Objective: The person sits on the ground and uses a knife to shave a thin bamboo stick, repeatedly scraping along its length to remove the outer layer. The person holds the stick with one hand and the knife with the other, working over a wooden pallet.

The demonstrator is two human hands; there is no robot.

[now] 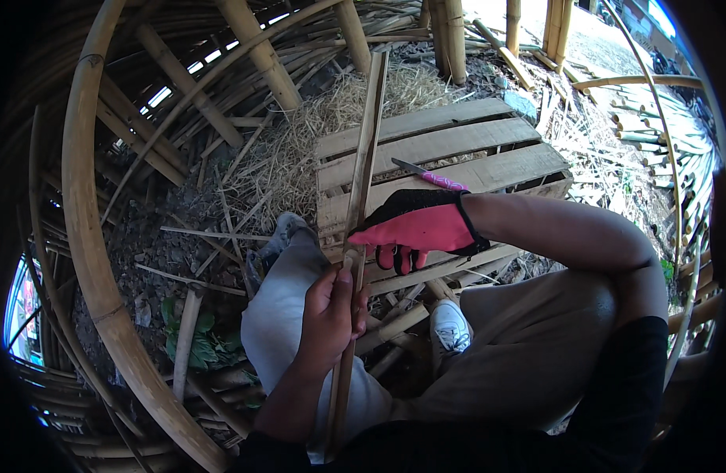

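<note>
A long split bamboo strip (368, 134) runs upright through the middle of the head view, from above the slatted wooden crate down past my lap. My bare left hand (331, 307) is wrapped around it above my knee. Just higher up, my right hand (418, 225), in a pink and black work glove, has its fingertips closed at the strip's edge, the other fingers curled below. On the crate (449, 146) lies a knife (441, 181) with a pink patterned handle, its blade pointing left, beyond the gloved hand.
A thick curved bamboo pole (87, 197) arches along the left. Dry straw shavings (300, 146) heap behind the crate, near upright bamboo posts (260, 55). Cut bamboo pieces (654, 134) lie at the far right. Loose sticks (189, 339) and a green leafy plant (201, 335) are on the ground.
</note>
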